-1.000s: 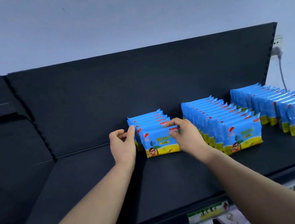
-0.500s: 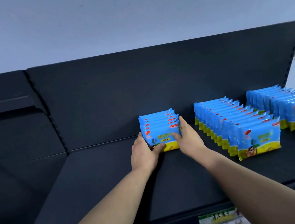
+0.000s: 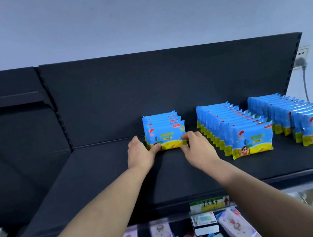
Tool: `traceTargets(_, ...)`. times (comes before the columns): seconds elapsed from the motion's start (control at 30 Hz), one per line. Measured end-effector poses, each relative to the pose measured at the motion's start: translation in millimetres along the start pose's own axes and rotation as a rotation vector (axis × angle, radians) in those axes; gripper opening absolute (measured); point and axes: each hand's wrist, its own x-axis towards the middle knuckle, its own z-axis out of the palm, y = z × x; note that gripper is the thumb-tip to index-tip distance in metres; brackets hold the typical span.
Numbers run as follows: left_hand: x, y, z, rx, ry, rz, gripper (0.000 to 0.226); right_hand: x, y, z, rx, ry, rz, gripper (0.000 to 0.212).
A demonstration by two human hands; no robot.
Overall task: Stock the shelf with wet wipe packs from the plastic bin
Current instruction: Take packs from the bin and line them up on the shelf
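a short row of wet wipe packs [image 3: 163, 135] is gripped at its front corners between left hand [image 3: 139, 156] and right hand [image 3: 198, 150]; a longer row [image 3: 237, 128] is stood right of the right hand.

Honestly nothing's properly readable here. The wet wipe packs [image 3: 165, 137] have yellow lettering on the front, way too blurry. The shelf-edge tag [image 3: 205, 205] shows a red up arrow [image 3: 226, 200], rest is mush.
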Motion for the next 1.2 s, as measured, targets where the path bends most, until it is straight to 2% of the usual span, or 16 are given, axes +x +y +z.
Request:
traceTargets(0.1, -29, 0, -14, 0.018, 0.038, -0.012, 0.079, -29, -8, -8, -0.121, -0.068, -0.147, 0.031)
traceTargets(0.27, -101, -8, -52, 0.160, 0.154, 0.114, 0.028, -83, -35, -6, -0.156, -0.064, -0.467, 0.028)
traceTargets(0.4, -169, -36, -97, 0.324, 0.274, 0.164, 0.025, -132, -67, 14, -0.075, -0.012, -0.670, 0.024)
traceTargets(0.5, -216, -75, -133, 0.412, 0.299, 0.073, 0.026, -172, -92, 36, -0.008, -0.054, -0.731, 0.024)
traceTargets(0.6, -258, -122, -170, 0.497, 0.243, -0.091, 0.028, -212, -113, 66, -0.018, -0.188, -0.803, 0.026)
traceTargets(0.77, -317, -201, -223, 0.595, 0.156, -0.288, 0.035, -265, -146, 117, -0.047, -0.370, -0.838, 0.026)
traceTargets(0.93, -369, -288, -267, 0.585, 0.061, -0.502, 0.025, -314, -183, 179, -0.113, -0.492, -0.848, 0.025)
traceTargets(1.2, -436, -421, -323, 0.602, -0.186, -0.750, 0.037, -404, -208, 279, -0.237, -0.792, -0.653, 0.029)
